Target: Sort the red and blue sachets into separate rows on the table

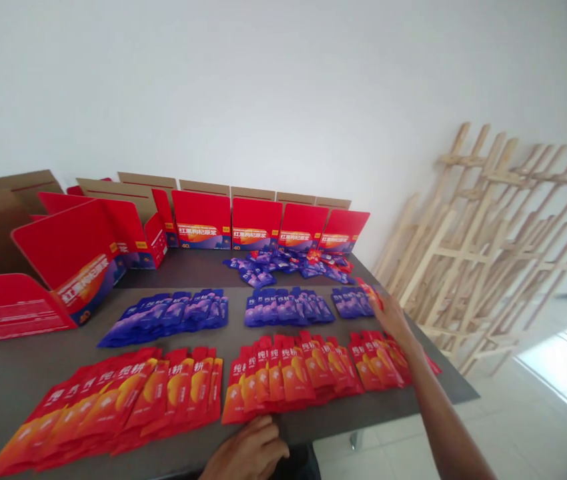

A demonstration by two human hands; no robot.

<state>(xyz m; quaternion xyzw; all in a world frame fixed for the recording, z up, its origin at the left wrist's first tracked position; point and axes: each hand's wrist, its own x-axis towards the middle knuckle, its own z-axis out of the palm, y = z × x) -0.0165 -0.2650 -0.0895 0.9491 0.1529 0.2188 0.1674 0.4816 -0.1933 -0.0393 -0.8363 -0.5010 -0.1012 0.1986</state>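
At the right of the table, my right hand (388, 317) is stretched far out with its fingers closed on a red pouch (369, 292). Just left of it is a small row of purple pouches (351, 303), and nearer me lies a group of red-orange pouches (376, 360). My left hand (252, 450) rests at the table's front edge, fingers curled in a loose fist, with nothing visible in it. Just beyond its knuckles lies the middle row of overlapping red-orange pouches (288, 373).
More red-orange pouches (108, 400) and purple pouches (168, 317) lie at the left. A loose heap of mixed pouches (288, 263) sits before open red cartons (256, 223) along the wall. Another open carton (73, 253) stands left. Wooden frames (488, 247) lean beyond the table (448, 393).
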